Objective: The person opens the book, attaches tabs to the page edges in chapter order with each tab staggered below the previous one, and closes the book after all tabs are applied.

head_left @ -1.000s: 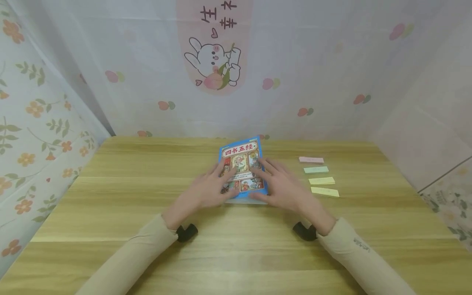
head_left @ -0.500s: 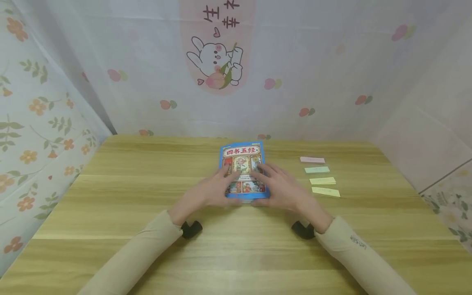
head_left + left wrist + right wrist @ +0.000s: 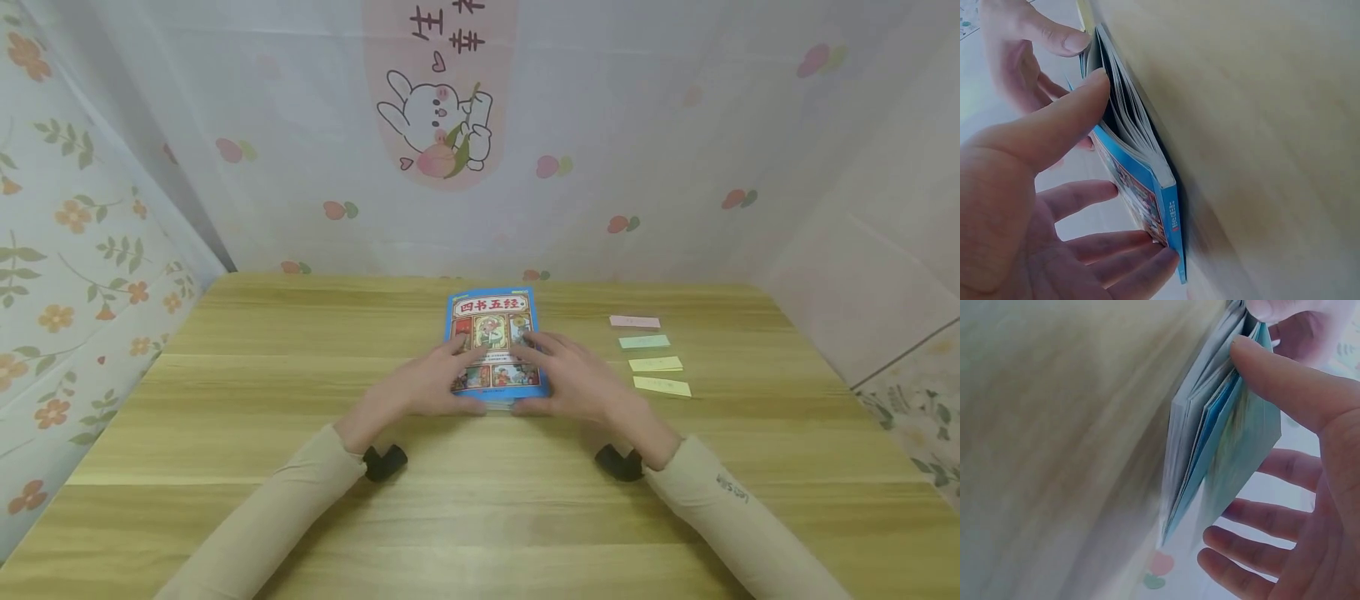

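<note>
A blue comic-style book [image 3: 495,321] with red title characters lies on the wooden table, cover up, between both hands. Its spine faces my left hand [image 3: 438,379], whose thumb is at the near page edge while the fingers rest along the cover and spine. My right hand [image 3: 581,379] grips the opposite side, thumb at the page edge and fingers over the cover. In the left wrist view, the pages [image 3: 1129,112] gape a little near the thumbs. From the right wrist view, the blue-edged cover [image 3: 1241,437] stands slightly away from the page block [image 3: 1179,425].
Right of the book, several paper strips lie in a column: pink [image 3: 634,322], green [image 3: 644,342] and yellow [image 3: 656,364]. Behind the table [image 3: 300,333] hangs a white curtain [image 3: 637,125] with a rabbit print. A flowered cloth [image 3: 75,292] hangs at the left.
The book's far edge, slanted a second ago, now lies more level, and the cover sits flatter. Both hands have shifted slightly with it and stay at its sides.
</note>
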Action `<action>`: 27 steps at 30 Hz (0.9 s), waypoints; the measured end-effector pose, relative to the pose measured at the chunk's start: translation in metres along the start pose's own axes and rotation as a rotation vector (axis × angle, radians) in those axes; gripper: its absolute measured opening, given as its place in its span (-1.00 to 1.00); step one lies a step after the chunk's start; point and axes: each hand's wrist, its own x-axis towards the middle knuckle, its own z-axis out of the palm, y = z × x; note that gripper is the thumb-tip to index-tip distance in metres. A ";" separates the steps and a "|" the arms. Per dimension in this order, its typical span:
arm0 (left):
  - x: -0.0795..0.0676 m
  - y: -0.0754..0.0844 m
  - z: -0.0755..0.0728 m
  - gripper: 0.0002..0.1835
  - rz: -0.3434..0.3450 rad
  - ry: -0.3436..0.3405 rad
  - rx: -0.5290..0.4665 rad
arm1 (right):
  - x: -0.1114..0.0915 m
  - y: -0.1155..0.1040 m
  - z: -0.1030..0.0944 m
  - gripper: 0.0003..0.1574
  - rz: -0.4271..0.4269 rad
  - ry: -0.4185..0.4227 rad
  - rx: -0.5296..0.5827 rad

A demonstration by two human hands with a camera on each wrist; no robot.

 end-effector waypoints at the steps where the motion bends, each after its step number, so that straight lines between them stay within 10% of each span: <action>1: 0.000 0.000 0.000 -0.04 0.007 0.001 -0.002 | 0.000 0.000 0.000 0.04 -0.002 0.001 -0.002; 27: -0.006 -0.006 -0.008 -0.13 0.074 -0.009 -0.036 | 0.001 -0.003 -0.012 -0.09 0.005 0.067 0.010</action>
